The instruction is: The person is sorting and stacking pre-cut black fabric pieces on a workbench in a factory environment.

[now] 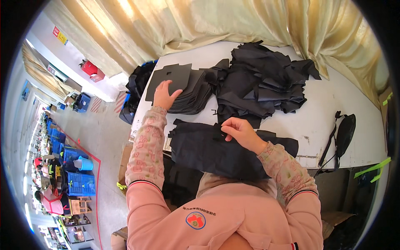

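My left hand (164, 96) rests over a stack of dark grey flat panels (193, 98), thumb and fingers apart. The top panel (180, 74) has a small slot in it and sits askew, sticking out to the left of the stack. In front of me a black fabric piece (208, 152) lies across the table's near edge and hangs toward my lap. Above its upper edge, my right hand (242, 133) is closed in a pinch of thumb and forefinger. What lies between those fingertips is too small and dark to make out.
A large heap of black fabric pieces (262, 83) covers the back of the white table (323, 108). A black strapped pouch (345, 135) lies at the right. Gold curtains (233, 21) hang behind. Blue crates (81, 183) and people at work stand far left.
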Demonstrator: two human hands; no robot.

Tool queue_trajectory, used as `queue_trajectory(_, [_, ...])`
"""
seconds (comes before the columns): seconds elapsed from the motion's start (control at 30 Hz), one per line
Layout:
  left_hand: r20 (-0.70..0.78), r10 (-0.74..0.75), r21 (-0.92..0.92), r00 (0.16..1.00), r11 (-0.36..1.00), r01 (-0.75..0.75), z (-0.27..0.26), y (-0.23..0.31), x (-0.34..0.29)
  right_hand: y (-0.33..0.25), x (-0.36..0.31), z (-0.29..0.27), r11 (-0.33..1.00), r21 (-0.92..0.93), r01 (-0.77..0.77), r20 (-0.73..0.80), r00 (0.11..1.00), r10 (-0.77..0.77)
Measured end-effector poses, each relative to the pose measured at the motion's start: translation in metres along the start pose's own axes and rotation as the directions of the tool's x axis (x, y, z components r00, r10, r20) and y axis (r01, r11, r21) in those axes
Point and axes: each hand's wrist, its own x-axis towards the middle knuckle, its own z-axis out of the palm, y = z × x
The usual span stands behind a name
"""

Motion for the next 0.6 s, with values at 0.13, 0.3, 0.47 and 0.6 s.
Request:
queue_trajectory(0.13, [0.230,-0.173,0.118,0.958,0.982,0.149,0.016,-0.002,0.004,0.010,-0.008,-0.002,0.996,0.082,-0.044,0.020,0.999,0.042])
queue_trajectory(0.3, [0.251,-0.069,0.179,0.966,0.984,0.024,0.025,-0.006,0.006,0.017,-0.011,-0.004,0.996,0.059,-0.065,0.026,0.998,0.064])
queue_trajectory(0.47, [0.174,-0.154,0.005,0.973,0.988,0.156,0.009,-0.019,-0.003,0.032,-0.011,0.014,0.949,-0.274,0.156,-0.009,0.986,-0.164])
queue_trajectory(0.6, [0.030,-0.223,-0.089,0.974,0.970,0.225,-0.049,0.054,0.007,0.016,-0.019,0.002,0.896,-0.393,0.204,-0.214,0.928,-0.305])
